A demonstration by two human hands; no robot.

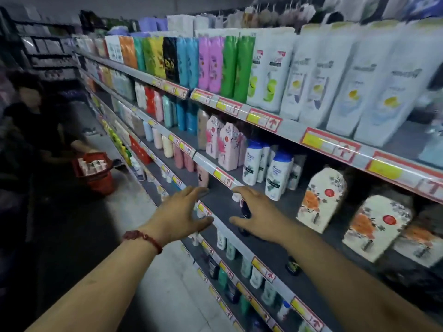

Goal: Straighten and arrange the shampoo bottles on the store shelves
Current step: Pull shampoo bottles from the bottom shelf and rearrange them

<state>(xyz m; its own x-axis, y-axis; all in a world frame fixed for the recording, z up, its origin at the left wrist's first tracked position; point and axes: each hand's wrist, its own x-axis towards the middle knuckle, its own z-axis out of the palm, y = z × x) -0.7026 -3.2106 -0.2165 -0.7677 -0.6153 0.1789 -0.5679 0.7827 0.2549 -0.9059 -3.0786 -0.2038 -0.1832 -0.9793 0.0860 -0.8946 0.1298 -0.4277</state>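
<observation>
Both released, fingers spread: left hand [178, 212], right hand [261, 212] at small dark bottle [246, 210]. Judged light, slick, tippable; grip mid-body.

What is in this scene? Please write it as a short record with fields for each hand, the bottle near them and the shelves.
left hand: open, fingers spread, in front of the shelf edge; red bracelet on the wrist
right hand: open, spread beside the dark bottle; contact unclear
dark bottle: white cap, standing on the shelf between right thumb and fingers
same shelf, right: floral white packs
further back: blue-capped white bottles
aisle, left: red basket on the floor
</observation>
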